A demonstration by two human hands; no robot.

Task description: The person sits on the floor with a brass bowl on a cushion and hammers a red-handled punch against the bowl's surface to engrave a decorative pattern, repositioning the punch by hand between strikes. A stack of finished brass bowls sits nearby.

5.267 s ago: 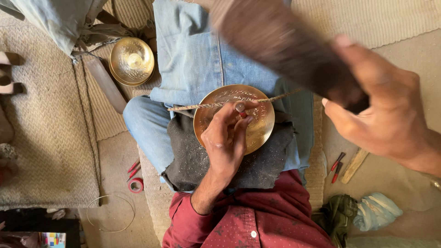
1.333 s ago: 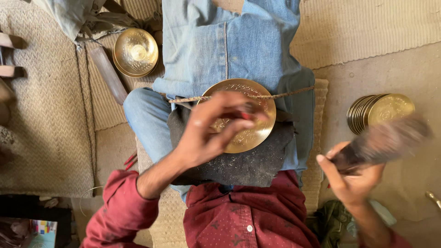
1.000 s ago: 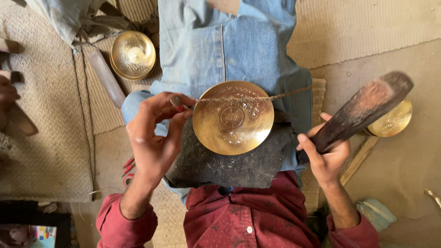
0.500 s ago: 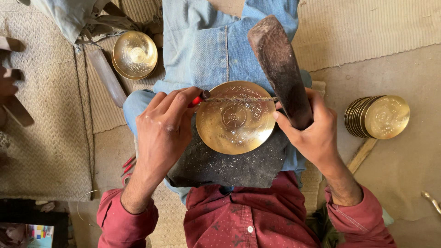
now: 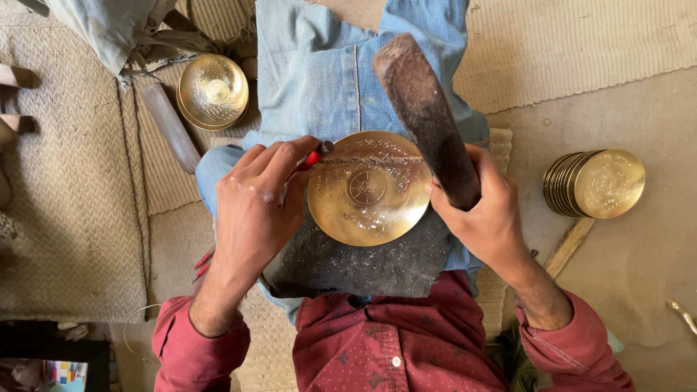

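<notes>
Centre of frame is sitting crowded: left hand [image 5: 250, 203] is covering the left rim of the brass plate [image 5: 369, 190], right hand [image 5: 486, 214] is crowding its right rim, and the dark wooden mallet [image 5: 428, 120] is slanting across the upper right approach. Plate's lower edge is staying reachable over the dark pad [image 5: 363, 265]. Upper left is getting blocked by a second brass bowl [image 5: 213, 91] and a flat wooden stick [image 5: 170, 127] beside it. Right of frame, a stack of brass plates [image 5: 595, 184] is occupying the floor; bare floor above and below it is lying open. Woven mat [image 5: 72, 218] at left is offering a wide free lane.
</notes>
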